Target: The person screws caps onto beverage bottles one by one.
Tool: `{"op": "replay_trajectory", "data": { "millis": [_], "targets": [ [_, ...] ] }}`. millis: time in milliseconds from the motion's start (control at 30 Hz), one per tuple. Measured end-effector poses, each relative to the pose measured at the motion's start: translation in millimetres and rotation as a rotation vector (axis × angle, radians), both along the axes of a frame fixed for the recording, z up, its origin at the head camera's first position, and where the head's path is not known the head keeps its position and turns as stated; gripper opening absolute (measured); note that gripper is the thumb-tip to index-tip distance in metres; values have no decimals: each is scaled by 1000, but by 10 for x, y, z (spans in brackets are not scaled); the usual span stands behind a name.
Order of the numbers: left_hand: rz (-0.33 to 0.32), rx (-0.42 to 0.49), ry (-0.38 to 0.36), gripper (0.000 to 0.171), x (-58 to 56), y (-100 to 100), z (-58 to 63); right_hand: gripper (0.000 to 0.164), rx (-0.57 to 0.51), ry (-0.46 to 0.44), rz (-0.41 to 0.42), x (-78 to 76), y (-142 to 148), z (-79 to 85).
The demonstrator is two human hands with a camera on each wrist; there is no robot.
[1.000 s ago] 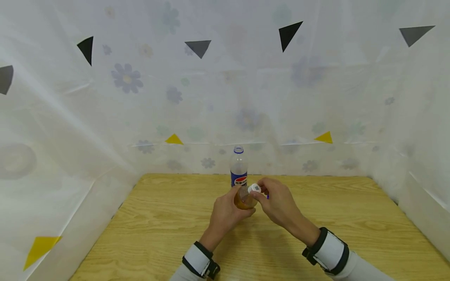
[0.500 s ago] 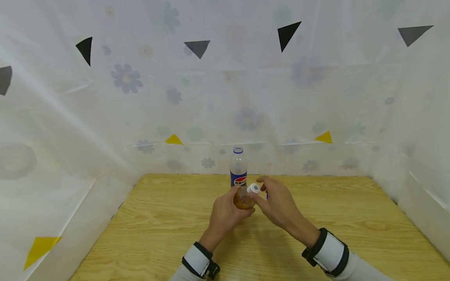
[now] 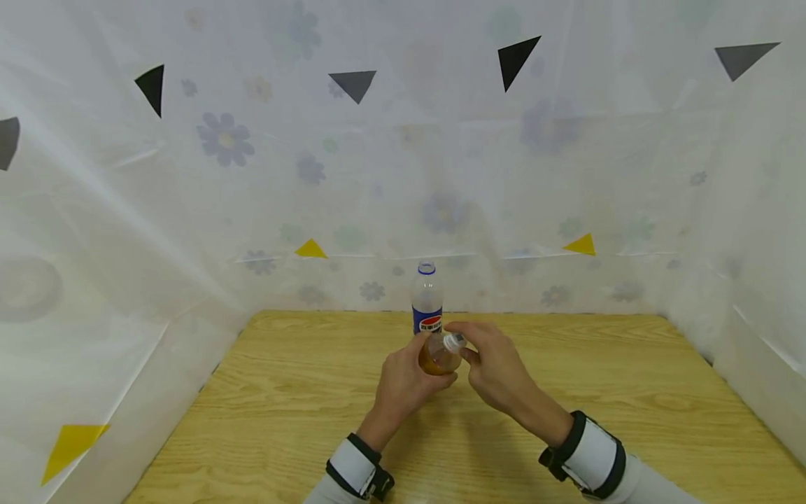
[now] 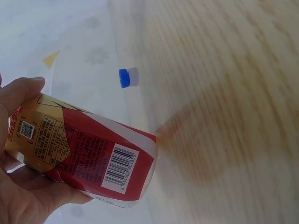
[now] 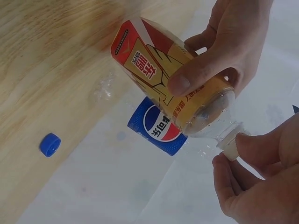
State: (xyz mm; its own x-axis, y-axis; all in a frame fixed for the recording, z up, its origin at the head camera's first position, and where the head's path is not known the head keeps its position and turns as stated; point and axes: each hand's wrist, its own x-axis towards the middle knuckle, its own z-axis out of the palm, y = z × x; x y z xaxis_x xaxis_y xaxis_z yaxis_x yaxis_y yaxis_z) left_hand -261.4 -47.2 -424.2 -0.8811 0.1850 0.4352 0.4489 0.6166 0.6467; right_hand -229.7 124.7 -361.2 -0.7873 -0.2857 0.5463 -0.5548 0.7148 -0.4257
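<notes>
My left hand grips a plastic drink bottle with a red and yellow label, low over the table and tilted with its neck to the right. A white cap sits on its neck. Thumb and fingers of my right hand pinch this cap, as the right wrist view shows. In the left wrist view the bottle's barcode side faces the camera. Behind it stands an uncapped clear bottle with a blue cola label, partly covered by the held bottle in the head view.
A loose blue cap lies on the wooden table, hidden behind my right hand in the head view. White flower-print sheeting with black, grey and yellow triangles walls the table's back and sides.
My right fingers loosened around the white cap, then shifted over it and took a fresh pinch, with the index finger now farther left. The left hand and its bottle stayed put.
</notes>
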Motion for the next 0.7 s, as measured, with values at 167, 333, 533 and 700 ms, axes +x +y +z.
{"op": "replay_trajectory", "data": {
  "millis": [167,333,533,700],
  "targets": [
    [3,-10,0,65,0,4,-5,43,-9,-1,-6,1,-1,-6],
    [-1,-6,4,64,2,0,-5,40,-11,2,-7,-1,-2,-12],
    [-2,-4,1,63,3,2,-10,37,-24,3,-16,-4,-12,-23],
    [-4,0,7,62,-1,9,-10,31,-50,-5,-35,-11,-16,-51]
  ]
}}
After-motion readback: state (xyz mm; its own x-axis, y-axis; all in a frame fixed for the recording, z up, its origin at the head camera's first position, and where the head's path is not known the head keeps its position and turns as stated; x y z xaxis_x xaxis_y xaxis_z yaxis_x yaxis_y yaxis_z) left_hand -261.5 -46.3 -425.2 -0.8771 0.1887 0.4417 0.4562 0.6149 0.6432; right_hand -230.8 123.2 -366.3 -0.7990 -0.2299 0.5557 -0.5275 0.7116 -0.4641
